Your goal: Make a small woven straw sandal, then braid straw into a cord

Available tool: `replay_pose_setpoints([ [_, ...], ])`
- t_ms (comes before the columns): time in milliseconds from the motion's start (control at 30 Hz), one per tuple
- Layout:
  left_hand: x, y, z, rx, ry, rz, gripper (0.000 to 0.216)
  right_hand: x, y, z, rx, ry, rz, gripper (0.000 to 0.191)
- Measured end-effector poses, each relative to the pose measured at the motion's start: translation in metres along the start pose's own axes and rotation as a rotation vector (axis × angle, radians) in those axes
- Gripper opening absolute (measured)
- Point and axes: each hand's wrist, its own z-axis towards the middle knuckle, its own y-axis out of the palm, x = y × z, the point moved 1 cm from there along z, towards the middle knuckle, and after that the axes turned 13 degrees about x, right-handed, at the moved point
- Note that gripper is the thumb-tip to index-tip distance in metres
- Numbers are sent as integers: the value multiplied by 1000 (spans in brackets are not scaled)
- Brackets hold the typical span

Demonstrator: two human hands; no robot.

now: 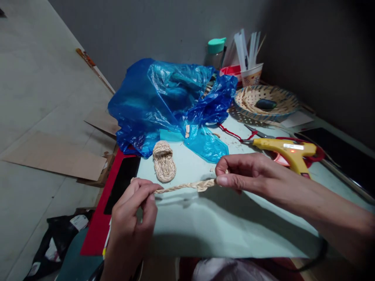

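Observation:
A pale braided cord [184, 186] of straw-like fibre stretches between my two hands above the table. My left hand [134, 212] pinches its left end between thumb and fingers. At the other end, my right hand [243, 171] grips the braid between thumb and forefinger. A small loose flap sticks out from the braid near the right hand. Just behind the cord lies a tiny woven slipper [164, 162] of the same pale fibre, its toe strap at the far end. A yellow glue gun [288, 150] with a lit orange light rests beyond my right hand.
A crumpled blue plastic bag [166, 97] covers the back of the table. Towards the right are a woven basket [246, 102] holding a dark object, a paper cup [252, 76] of glue sticks, scissors [258, 132] and a dark tablet-like device [336, 152]. A black phone-like slab [123, 183] lies at left.

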Motion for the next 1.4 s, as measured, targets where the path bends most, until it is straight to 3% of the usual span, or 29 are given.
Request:
replay_pose_setpoints([
  [233, 47, 19, -16, -156, -363, -333, 28, -6, -4, -12, 63, -92, -76, 22],
  [400, 63, 33, -17, -74, -418, -422, 13, -6, -9, -21, -8, -37, 53, 26],
  [533, 74, 40, -19, -100, -433, -433, 10, -2, -14, -29, -40, -35, 237, 25],
  [700, 85, 46, -24, -130, -545, -428, 9, 3, -17, -32, 25, -68, 335, 30],
  [800, 88, 49, -24, -164, -592, -428, 13, 3, -20, -32, 94, -134, 206, 31],
  [1033, 94, 54, -21, -144, -521, -377, 15, -11, -24, -52, 599, -573, -301, 14],
  [1267, 94, 53, -21, -153, -385, -292, 17, -15, -9, -60, 448, -848, -448, 9],
  [1400, 93, 50, -20, -177, -351, -280, 19, -12, -9, -55, 458, -772, -232, 7],
])
